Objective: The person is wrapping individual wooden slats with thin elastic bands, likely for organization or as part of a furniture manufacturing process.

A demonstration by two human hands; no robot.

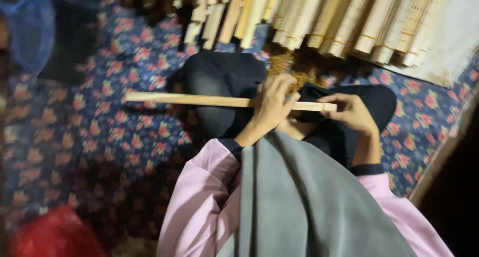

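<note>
Head view: wooden slat (199, 100) lies crosswise; left hand (272, 107) clamped mid-length, right hand (352, 112) pinching its right end, long part jutting left.

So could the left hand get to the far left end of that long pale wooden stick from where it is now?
Probably yes: the left hand grips the long pale wooden stick mid-length, and nothing covers its left end.

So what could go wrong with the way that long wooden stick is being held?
The long stick is gripped only near one end by the left hand and right hand, so its free end might dip or swing into the stacked bundles. It is dim here, so splinters could go unseen.
</note>
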